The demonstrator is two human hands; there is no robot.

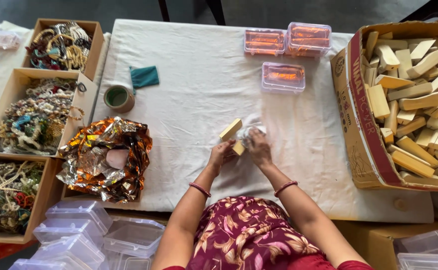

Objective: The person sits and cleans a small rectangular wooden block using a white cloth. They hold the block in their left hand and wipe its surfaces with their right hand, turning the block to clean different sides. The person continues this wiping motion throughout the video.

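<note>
My left hand (221,153) grips a pale wooden block (232,134) near the middle of a white cloth-covered table (194,100). My right hand (258,148) presses a crumpled white cloth (253,129) against that block. Both wrists carry red bangles. The lower end of the block is hidden between my fingers.
A large cardboard box (359,135) full of wooden blocks stands at the right. Three clear plastic boxes (282,77) with orange contents lie at the back. Shiny foil (106,157), a tape roll (119,98) and a green pouch (144,76) lie left, beside bead-filled boxes (34,115). Empty clear boxes (79,232) sit front left.
</note>
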